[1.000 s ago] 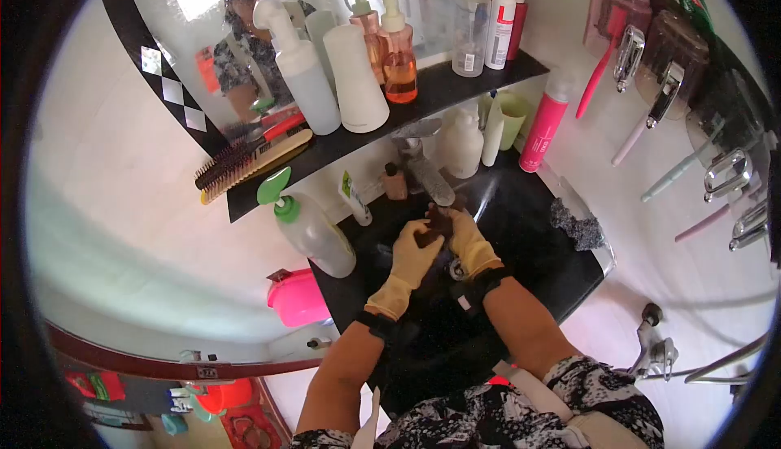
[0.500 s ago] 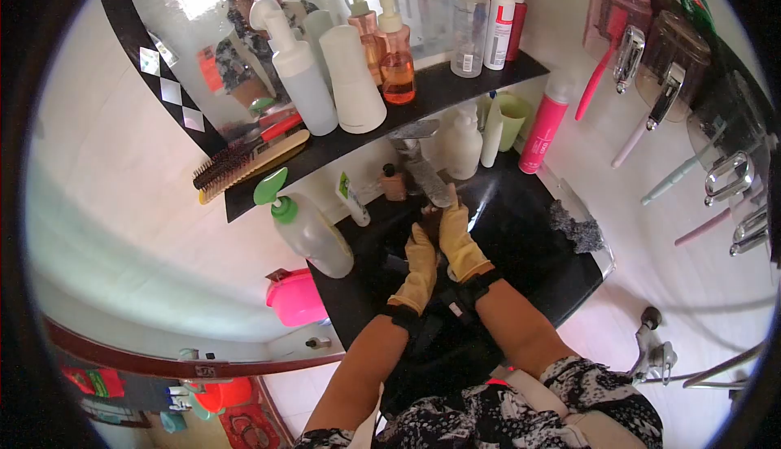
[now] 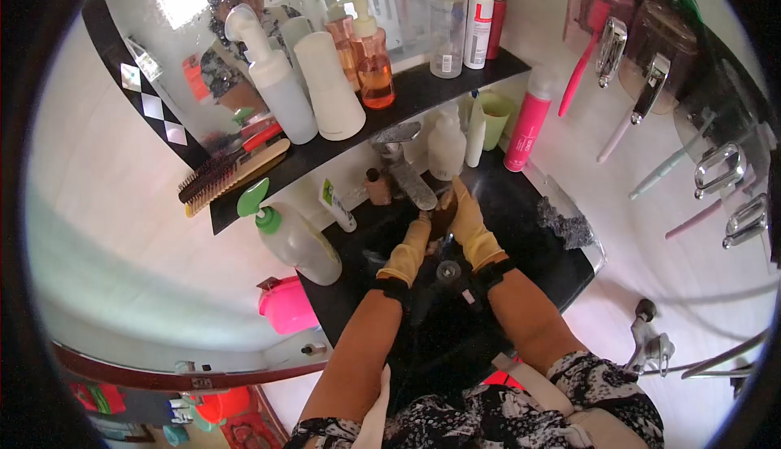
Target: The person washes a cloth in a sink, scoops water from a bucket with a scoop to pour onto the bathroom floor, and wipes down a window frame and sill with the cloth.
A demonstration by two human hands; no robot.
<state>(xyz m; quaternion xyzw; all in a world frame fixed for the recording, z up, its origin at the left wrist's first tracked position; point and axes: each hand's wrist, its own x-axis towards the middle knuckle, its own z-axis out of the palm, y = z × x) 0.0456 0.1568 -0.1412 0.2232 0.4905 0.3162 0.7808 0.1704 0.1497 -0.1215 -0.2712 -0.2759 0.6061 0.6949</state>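
Green-topped pump bottle [image 3: 297,241] at the bench's [image 3: 529,266] left edge; tube [image 3: 338,207] at its back edge, print illegible; gloved left hand [image 3: 409,247] and right hand [image 3: 472,225], together, clamped on a brown item [image 3: 442,218] by the faucet [image 3: 411,176] tip; pink can [image 3: 529,128], lettering unreadable, near the back right corner.

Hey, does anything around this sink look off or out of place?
Two small things. The brushes stick out past the left end of the shelf, so they could get knocked off. The faucet looks mottled and dull, perhaps from scale. I see no bottle lying on its side.
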